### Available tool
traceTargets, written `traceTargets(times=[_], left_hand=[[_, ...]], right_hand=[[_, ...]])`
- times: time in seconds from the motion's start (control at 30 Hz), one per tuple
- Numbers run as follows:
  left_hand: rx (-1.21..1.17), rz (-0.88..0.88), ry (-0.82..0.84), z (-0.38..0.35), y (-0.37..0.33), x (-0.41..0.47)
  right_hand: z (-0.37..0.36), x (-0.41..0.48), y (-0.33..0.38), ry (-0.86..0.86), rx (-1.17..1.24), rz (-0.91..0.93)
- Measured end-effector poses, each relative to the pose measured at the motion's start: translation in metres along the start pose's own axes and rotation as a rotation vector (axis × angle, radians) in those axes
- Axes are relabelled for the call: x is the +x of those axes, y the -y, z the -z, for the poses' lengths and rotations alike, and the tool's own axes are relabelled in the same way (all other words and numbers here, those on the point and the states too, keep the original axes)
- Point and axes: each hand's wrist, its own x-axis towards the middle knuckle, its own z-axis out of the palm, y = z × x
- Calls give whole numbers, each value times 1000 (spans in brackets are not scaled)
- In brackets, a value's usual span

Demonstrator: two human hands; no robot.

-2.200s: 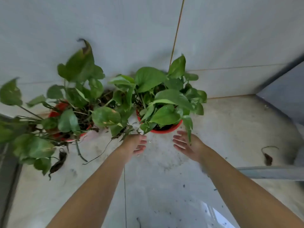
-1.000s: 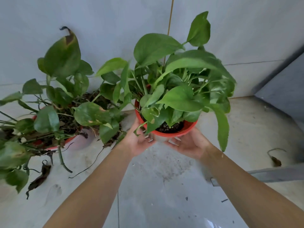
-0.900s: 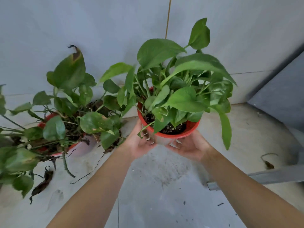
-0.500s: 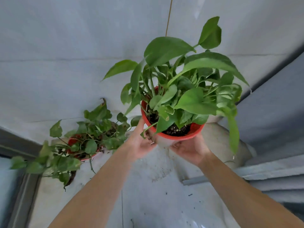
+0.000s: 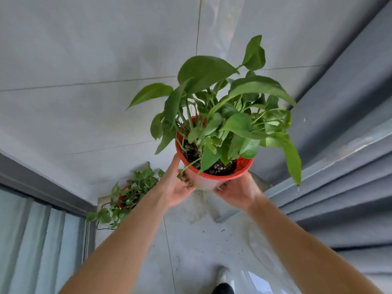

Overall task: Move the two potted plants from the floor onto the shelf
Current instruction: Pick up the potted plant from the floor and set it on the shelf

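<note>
Left hand [image 5: 177, 188]: wrapped on the left wall of the held pot, thumb up by the rim, fingers curled under the side.
Right hand [image 5: 238, 190]: cupped beneath the pot's right underside, palm up, fingertips on the pale wall.
Hands, state: both clamped on the same pot, one each side, pot between them.
Held potted plant [image 5: 214, 172]: red rim, paler wall below; raised off the floor, tilted a little toward the camera so dark soil shows.
Foliage: broad green leaves rise above both hands; one long leaf droops past the rim, right of the right hand.
Second potted plant [image 5: 127, 198]: on the floor [image 5: 191, 240], below and left of the left hand, well apart from it; red rim mostly hidden under trailing vines.
Wall [image 5: 95, 71]: pale tiles behind the held plant, beyond the hands.
Grey ledges [image 5: 339, 166]: right of the right hand; whether these are the shelf, cannot tell.
Shoe [image 5: 223, 281]: on the floor below the hands, between the forearms.
</note>
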Motion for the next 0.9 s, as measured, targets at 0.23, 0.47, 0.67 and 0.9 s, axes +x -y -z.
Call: traceTargets(times=[0.23, 0.47, 0.67, 0.9], left_hand=[[88, 148, 127, -54, 9, -95], [282, 312, 223, -110, 85, -166], [451, 436, 407, -160, 191, -233], [658, 658, 604, -211, 351, -325]], right_hand=[[-23, -140, -13, -101, 79, 141], [20, -286, -41, -247, 262, 280], [84, -424, -83, -327, 384, 438], [181, -596, -165, -448, 559, 640]])
